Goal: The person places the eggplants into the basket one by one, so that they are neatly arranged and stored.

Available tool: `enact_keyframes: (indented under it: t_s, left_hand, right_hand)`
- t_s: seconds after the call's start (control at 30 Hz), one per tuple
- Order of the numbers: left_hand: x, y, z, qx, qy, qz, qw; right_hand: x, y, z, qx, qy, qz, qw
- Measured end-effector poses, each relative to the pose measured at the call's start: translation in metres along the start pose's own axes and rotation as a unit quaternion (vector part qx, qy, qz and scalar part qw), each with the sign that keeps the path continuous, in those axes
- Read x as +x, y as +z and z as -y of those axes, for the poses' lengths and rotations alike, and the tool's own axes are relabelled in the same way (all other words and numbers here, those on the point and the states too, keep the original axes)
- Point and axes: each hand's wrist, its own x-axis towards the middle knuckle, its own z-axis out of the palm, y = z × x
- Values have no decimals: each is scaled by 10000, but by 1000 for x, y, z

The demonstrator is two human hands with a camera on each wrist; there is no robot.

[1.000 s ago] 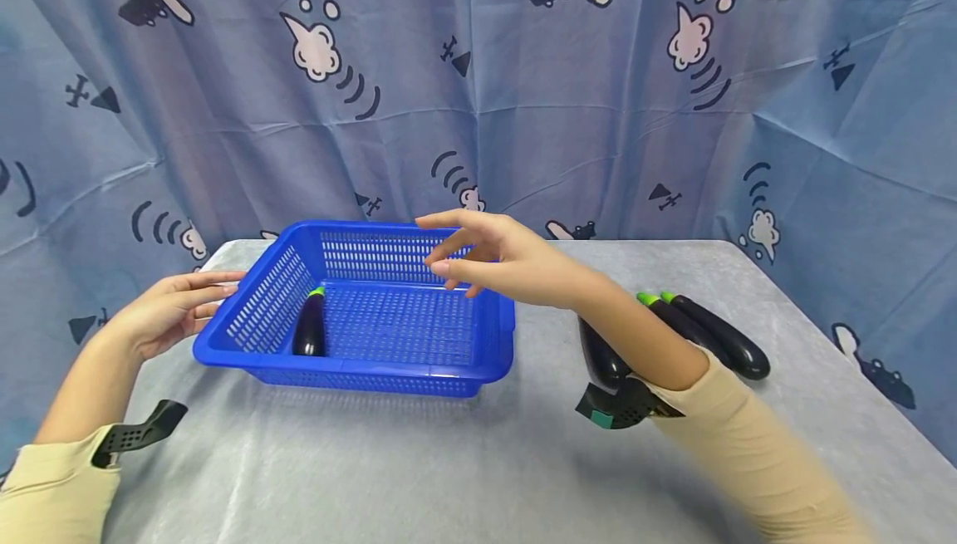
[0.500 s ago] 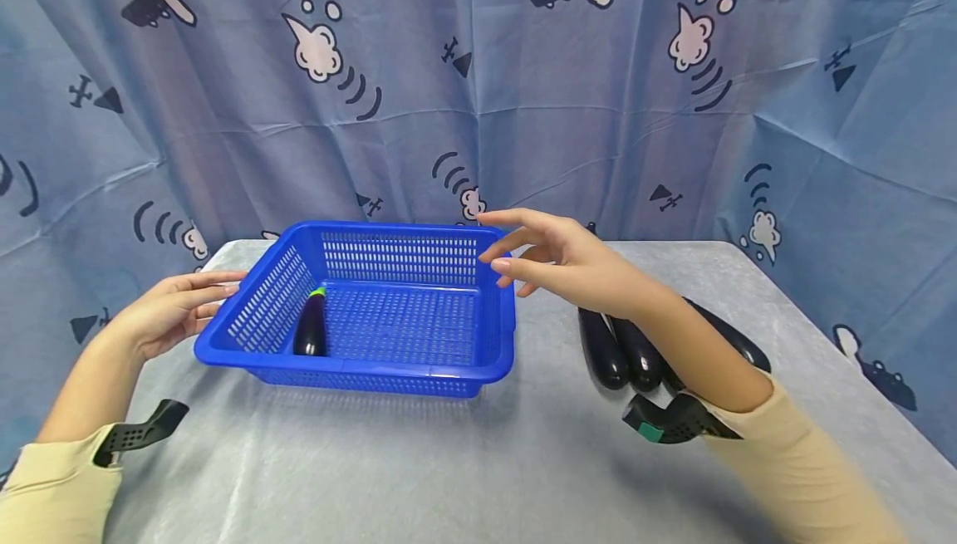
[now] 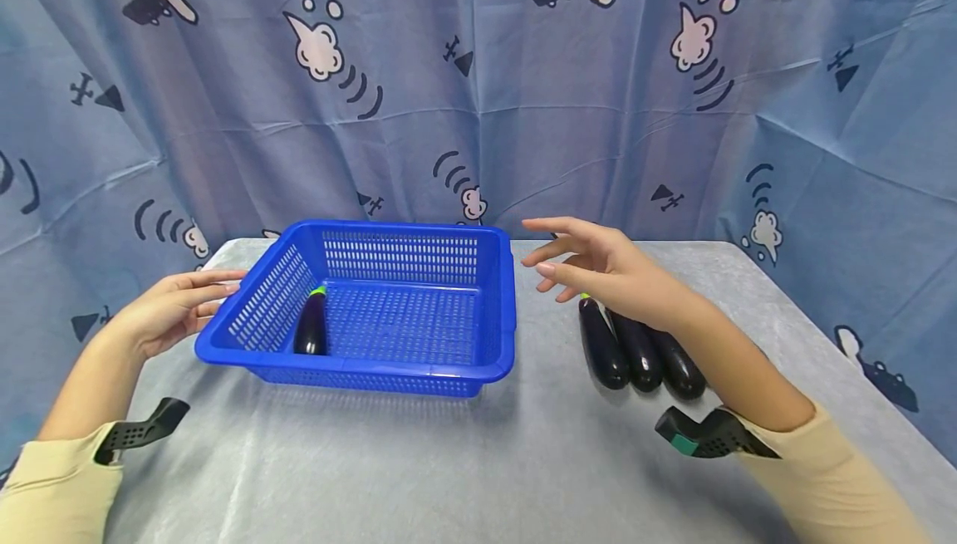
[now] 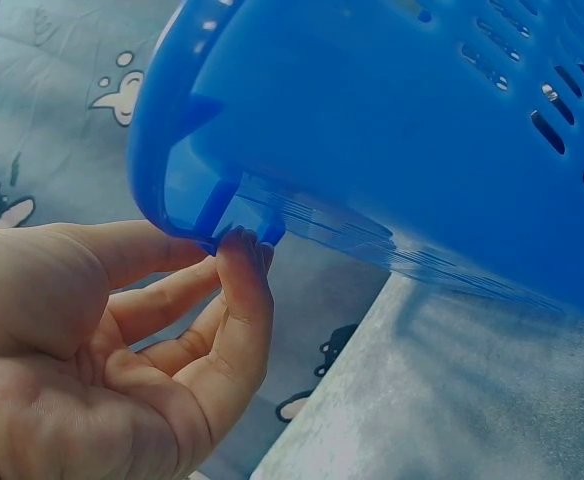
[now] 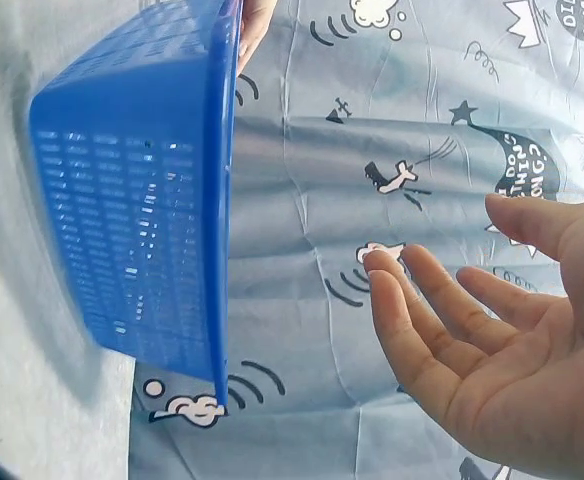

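Note:
My left hand is at the left end of a blue plastic basket, and in the left wrist view its thumb and a finger pinch the rim. Inside the basket, against its left side, lies one dark eggplant with a green stem end. To the right of the basket my right hand hangs in the air, fingers spread and holding nothing. Side by side below that hand are an eggplant, a second eggplant and a third eggplant, their upper parts partly hidden by the hand and forearm.
A grey cloth-like surface covers the table. Behind and at both sides hangs a blue patterned curtain. Each wrist carries a black camera mount, such as the right mount.
My right hand has moved right, from above the basket to the space beside it over the eggplants. The left hand and the basket have stayed in place.

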Motion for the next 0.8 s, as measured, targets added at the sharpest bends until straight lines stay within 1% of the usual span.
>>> enact_keyframes:
  t_s: [0.13, 0.3, 0.53, 0.8]
  left_hand:
    - [0, 0, 0, -99, 38, 58, 9999]
    - [0, -1, 1, -113, 59, 49, 9999]
    - [0, -2, 3, -209, 225, 202, 9993]
    - [1, -2, 3, -164, 155, 110, 9997]
  right_hand:
    - [-6, -5, -8, -15, 69, -40, 10000]
    - [-14, -8, -17, -87, 132, -21, 9999]
    - [-23, -10, -31, 20, 251, 0, 9997]
    - [-34, -13, -50, 57, 483, -94, 9988]
